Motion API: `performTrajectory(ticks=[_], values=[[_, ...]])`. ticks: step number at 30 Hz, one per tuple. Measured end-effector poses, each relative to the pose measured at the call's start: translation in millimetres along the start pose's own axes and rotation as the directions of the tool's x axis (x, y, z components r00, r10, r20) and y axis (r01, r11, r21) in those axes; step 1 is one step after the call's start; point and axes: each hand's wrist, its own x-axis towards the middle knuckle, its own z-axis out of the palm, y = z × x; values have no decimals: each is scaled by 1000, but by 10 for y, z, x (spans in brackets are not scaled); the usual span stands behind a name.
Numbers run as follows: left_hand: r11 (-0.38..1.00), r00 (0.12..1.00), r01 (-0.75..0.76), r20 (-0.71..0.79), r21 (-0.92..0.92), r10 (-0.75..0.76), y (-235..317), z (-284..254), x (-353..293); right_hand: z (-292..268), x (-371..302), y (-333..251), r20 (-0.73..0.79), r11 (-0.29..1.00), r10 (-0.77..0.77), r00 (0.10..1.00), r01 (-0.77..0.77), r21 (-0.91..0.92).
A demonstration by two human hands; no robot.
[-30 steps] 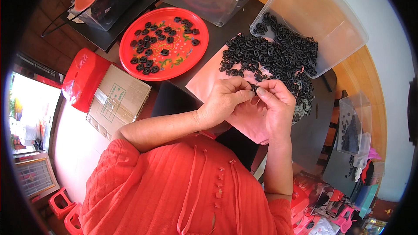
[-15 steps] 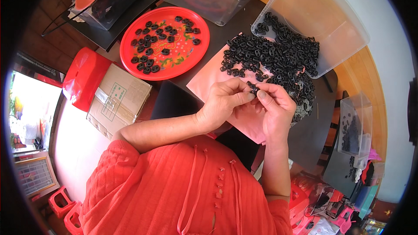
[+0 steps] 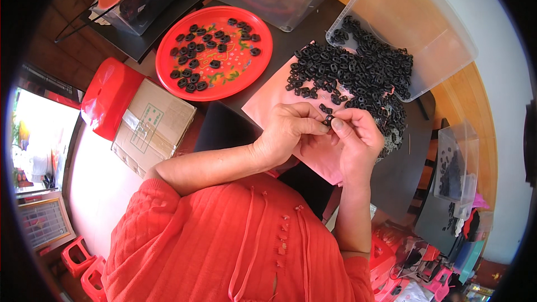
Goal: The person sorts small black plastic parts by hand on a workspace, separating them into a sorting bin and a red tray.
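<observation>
My left hand [image 3: 285, 133] and my right hand [image 3: 359, 141] meet over the pink sheet [image 3: 268, 100]. Thumb and forefinger of each are pinched on a small black two-holed plastic piece [image 3: 329, 118] between them. The fingers partly cover it. Just beyond the fingertips spreads a heap of similar black pieces [image 3: 347, 72], running back into a tipped clear plastic bin [image 3: 436, 39]. On the left, a round red tray [image 3: 246, 81] with a printed pattern carries several black pieces set apart from one another.
Another clear bin [image 3: 274, 0] stands behind the tray on the dark table [image 3: 400, 187]. Left of the table, a cardboard box [image 3: 154, 126] sits against a red plastic stool [image 3: 106, 100]. At far right is a clear container [image 3: 456, 162] with more black pieces.
Both hands remain pinched together near the heap, with only slight finger movement; the right hand has shifted a little rightward. The whole view has moved slightly.
</observation>
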Motion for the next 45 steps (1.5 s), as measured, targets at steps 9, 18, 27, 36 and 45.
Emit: performTrajectory(ticks=[9,18,27,36,45], values=[[965,963,-263,65,18,261,-75,8,-11,-63,15,-71,100,963,202,974,-216,163],[924,899,-378,263,60,351,-88,13,18,-98,3,-81,141,945,186,972,-217,244],[946,912,-323,269,6,310,-105,3,32,-78,-17,-148,89,953,173,981,-190,236],[989,974,-140,171,-56,148,17,13,-6,-36,-36,-127,78,968,128,989,-142,207],[984,973,-177,145,-27,179,-55,-15,29,10,-60,-64,-98,983,11,995,8,184]])
